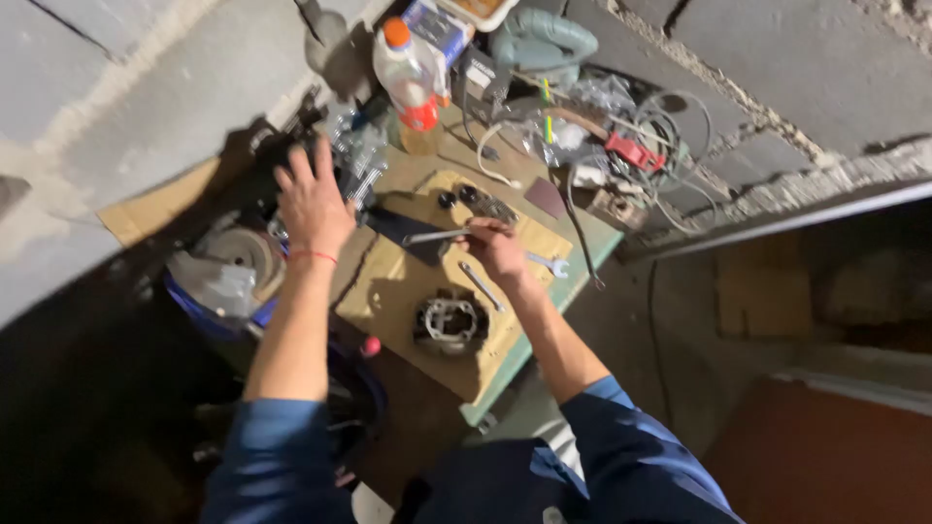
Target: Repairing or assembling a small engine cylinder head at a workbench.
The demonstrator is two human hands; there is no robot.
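Cardboard-covered workbench (388,291) against block wall (126,87)

Bare cardboard (388,291) at centre-left gives passing room, hemmed by the metal cylinder part (449,321) below and wrenches (482,287) to its right. Upper centre is jammed: plastic bottle (409,76), tangled cables (646,136).

Big grey block walls (146,87) are standing all around, with rough lines of cement running between the blocks. A green worktop (544,320) is sitting against them, with brown cardboard (408,281) lying flat on top. The floor (680,340) below is staying dark and dusty. Light is shining on the walls, and the lower left corner is hiding in shadow.
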